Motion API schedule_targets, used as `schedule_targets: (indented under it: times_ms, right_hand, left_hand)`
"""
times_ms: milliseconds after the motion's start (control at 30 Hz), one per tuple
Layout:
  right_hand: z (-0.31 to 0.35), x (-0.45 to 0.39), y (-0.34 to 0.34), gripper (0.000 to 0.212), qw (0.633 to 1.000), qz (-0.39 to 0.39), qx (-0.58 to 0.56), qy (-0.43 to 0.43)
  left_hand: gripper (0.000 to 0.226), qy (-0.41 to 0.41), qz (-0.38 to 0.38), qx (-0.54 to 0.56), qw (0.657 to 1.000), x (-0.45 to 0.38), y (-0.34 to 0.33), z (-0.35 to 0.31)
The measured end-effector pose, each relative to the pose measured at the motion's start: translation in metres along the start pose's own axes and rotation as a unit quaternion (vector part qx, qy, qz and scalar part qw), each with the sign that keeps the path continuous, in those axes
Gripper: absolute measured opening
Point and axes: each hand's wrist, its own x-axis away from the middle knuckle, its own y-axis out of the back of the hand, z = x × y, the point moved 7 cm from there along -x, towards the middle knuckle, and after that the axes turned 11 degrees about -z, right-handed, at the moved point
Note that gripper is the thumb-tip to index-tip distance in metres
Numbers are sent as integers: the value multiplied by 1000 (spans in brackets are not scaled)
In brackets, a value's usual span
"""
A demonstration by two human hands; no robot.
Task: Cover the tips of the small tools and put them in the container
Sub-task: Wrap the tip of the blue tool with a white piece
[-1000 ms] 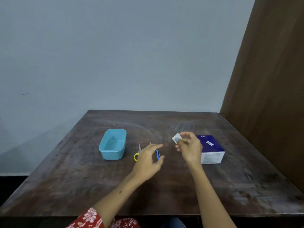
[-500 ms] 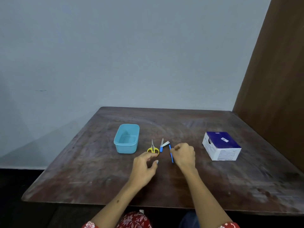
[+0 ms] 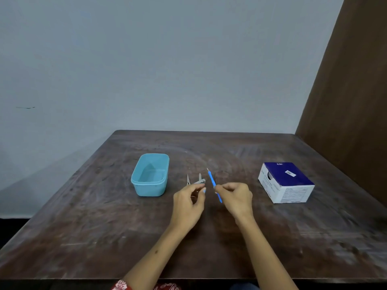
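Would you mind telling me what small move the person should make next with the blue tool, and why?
Probably bring the left hand across to the bare tip of the blue tool and cover it. The right hand already pinches the tool with its point exposed, and the teal container stands empty, so capping likely comes first.

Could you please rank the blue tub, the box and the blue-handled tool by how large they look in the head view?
1. Box, slightly larger than the tub, though the two sit at similar depth and look close.
2. Tub.
3. Blue-handled tool, plainly smallest, a thin stick held in the right hand.
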Motion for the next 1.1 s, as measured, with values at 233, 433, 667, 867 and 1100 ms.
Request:
schedule_targets:
  times_ms: [233,433,667,867,1100]
  right_hand:
    - [20,-9,-22,22,988,55,-79,122]
    - [34,-45,-38,25,980,77,-109,145]
    - [11,-60,-52,31,945,55,-323,6]
    - [6,-58,-48,20,921,43,-387,-29]
    - [15,-42,-34,10,927,-26,-369,58]
  left_hand:
    - [20,68,14,68,995,-25,-23,10]
    - [33,60,3,105,993,-45,-33,15]
    - [32,52,-59,144,986,-42,-32,16]
    - [26,77,-36,151,985,-39,-33,17]
    - [23,122,-29,157,980,-31,-27,26]
